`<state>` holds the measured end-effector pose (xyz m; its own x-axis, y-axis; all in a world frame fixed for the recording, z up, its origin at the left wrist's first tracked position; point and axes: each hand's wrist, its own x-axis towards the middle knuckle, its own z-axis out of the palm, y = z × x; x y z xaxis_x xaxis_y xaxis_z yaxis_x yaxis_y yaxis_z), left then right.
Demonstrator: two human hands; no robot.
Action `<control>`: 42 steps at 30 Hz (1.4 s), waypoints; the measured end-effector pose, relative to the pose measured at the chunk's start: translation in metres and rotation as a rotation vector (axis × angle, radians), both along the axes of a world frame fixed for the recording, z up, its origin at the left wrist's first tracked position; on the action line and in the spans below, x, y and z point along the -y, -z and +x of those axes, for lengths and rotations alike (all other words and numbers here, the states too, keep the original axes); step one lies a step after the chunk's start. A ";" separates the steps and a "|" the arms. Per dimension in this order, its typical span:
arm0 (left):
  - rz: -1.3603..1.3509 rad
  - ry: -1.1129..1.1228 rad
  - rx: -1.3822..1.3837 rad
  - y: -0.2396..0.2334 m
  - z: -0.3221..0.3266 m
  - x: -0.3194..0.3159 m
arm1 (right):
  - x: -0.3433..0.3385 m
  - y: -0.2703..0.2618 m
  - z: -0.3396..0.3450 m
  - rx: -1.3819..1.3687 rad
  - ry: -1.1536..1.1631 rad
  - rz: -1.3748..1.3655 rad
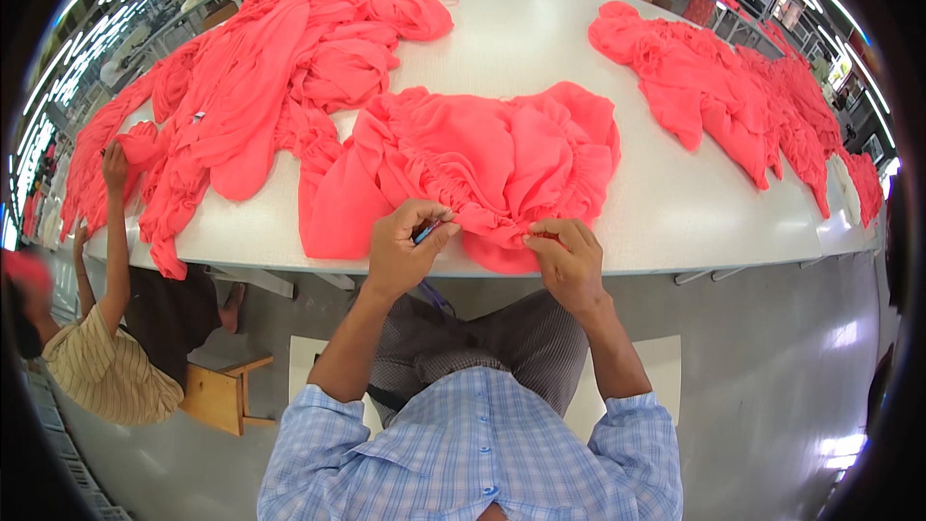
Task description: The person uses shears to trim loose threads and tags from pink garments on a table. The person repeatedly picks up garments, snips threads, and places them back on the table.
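Note:
A coral-pink gathered garment point(477, 137) lies bunched on the white table point(694, 217), its near edge at the table's front. My left hand point(412, 242) pinches the garment's edge between thumb and fingertip. A small blue tool point(427, 231), partly hidden, sits in the same hand; its kind cannot be told. Just to the right, my right hand point(568, 257) grips the same gathered edge with thumb and forefinger. A short stretch of fabric runs between both hands.
Large heaps of coral-pink garments lie on the table at left point(246, 79) and right point(709, 79). A co-worker point(116, 369) sits at far left, one hand on the fabric there. A wooden stool point(217, 394) stands under them. Further tables and people are behind.

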<state>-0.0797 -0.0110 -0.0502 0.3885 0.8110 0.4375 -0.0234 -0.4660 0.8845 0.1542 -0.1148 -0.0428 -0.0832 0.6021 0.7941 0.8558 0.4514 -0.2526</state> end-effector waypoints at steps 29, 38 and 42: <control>0.108 0.018 -0.218 -0.005 0.047 0.023 | 0.014 -0.007 -0.011 -1.024 0.051 -0.556; 0.311 0.036 -0.138 0.009 0.042 0.027 | -0.009 0.000 -0.025 -1.120 0.019 -0.568; 0.346 0.005 -0.075 0.010 0.044 0.029 | -0.007 0.008 -0.022 -1.161 -0.100 -0.504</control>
